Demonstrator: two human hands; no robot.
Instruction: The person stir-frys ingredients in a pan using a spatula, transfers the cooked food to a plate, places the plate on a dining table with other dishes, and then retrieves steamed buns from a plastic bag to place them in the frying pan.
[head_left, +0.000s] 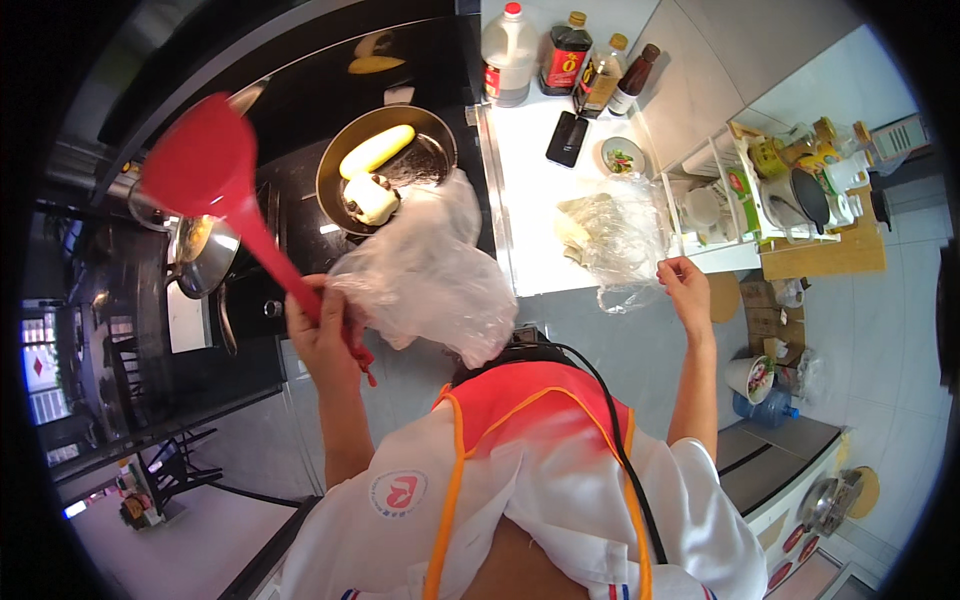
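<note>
My left hand (326, 322) grips the handle of a red cooking utensil (206, 157) with a broad head, raised above the stove. A crumpled clear plastic bag (435, 277) hangs against the same hand and overlaps the edge of the frying pan (321, 180). In that pan lie a long pale-yellow piece of food (377, 150) and a whitish lump with dark patches (373, 201). My right hand (686, 289) has its thumb and fingertips together at the edge of another clear bag (626, 225) on the white counter (525, 247). Whether they pinch its film cannot be told.
Several bottles (566, 56) line the counter's back, near a phone (568, 139) and a small dish (622, 156) of chopped food. A white rack (720, 172) holds jars at right. Another pan (202, 266) sits on the left of the black stove (296, 161).
</note>
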